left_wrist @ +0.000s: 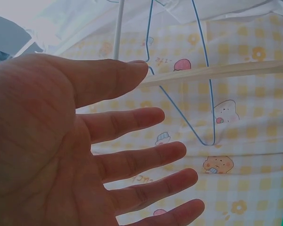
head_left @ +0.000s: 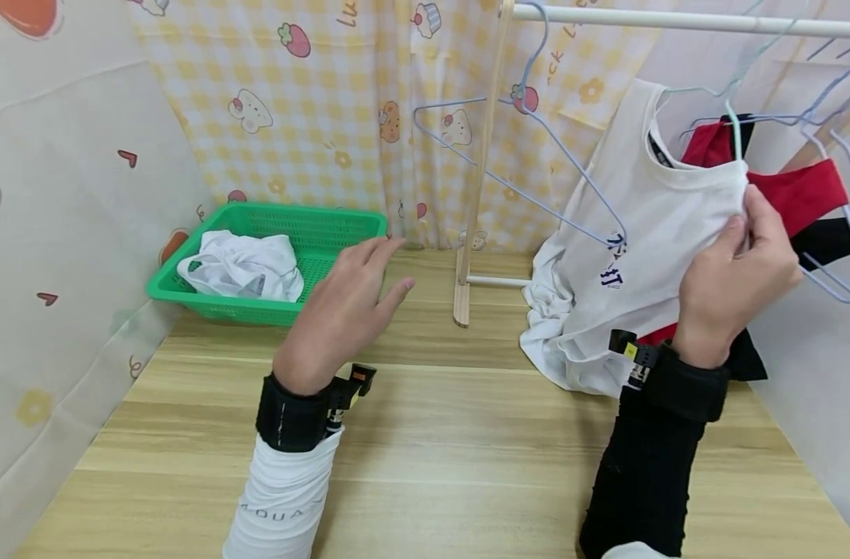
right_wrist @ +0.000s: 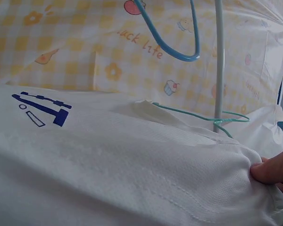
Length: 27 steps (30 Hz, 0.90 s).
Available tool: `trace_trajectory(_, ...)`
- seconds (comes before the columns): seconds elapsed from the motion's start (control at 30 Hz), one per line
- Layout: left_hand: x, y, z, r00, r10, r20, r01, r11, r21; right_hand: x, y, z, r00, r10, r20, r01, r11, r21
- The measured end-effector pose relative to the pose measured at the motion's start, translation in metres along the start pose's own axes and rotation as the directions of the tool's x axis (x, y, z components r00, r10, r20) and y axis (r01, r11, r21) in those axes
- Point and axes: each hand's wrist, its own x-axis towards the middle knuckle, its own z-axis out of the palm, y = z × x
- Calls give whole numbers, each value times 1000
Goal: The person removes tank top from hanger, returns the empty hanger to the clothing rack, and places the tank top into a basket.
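A white T-shirt (head_left: 655,225) with dark printed characters hangs on a green hanger (head_left: 735,116) at the right of the rack. My right hand (head_left: 739,268) pinches the shirt by its shoulder near the collar. In the right wrist view, the thumb (right_wrist: 269,170) presses on the white cloth (right_wrist: 179,165). My left hand (head_left: 348,299) is held over the table beside the green basket, fingers spread, with nothing in it; its palm (left_wrist: 42,155) shows in the left wrist view. A bare blue hanger (head_left: 529,167) hangs between the two hands.
White cloth lies bunched in the green basket (head_left: 341,225) at the back left. The rack has a white rail (head_left: 676,21) and a wooden post (head_left: 482,171). Behind the shirt hang a red and black garment (head_left: 805,194) and more blue hangers (head_left: 833,109).
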Motion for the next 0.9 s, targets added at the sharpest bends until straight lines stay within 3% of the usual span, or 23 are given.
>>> trace_trajectory(0.23, -1, -1, -1, 1000, 5, -1, -5, 1000, -4, 2, -13, -28, 1000, -10, -8, 9, 992, -128)
trace_trajectory(0.37, -1, -2, -2, 1000, 4, -1, -4, 1000, -4, 1, -22, -48, 991, 121, 53, -101, 951, -292)
trace_trajectory(0.43, -1, -2, -2, 1000, 3, -2, -3, 1000, -6, 0, -25, -57, 971, 221, 87, -173, 909, -380)
trace_trajectory(0.53, -2, -2, -2, 1000, 0, 3, 0, 1000, -12, 2, -25, -71, 913, 380, 147, -267, 830, -489)
trace_trajectory(0.67, -3, -2, -3, 1000, -3, 12, 4, 1000, -21, 7, -14, -89, 850, 463, 251, -269, 792, -549)
trace_trajectory(0.83, -3, -3, -3, 1000, -11, 20, 12, 1000, -27, 6, 11, -117, 851, 293, 436, -53, 873, -484)
trace_trajectory(0.9, -3, -3, -2, 1000, -16, 23, 17, 999, -28, 5, 18, -127, 847, 181, 499, 52, 908, -417)
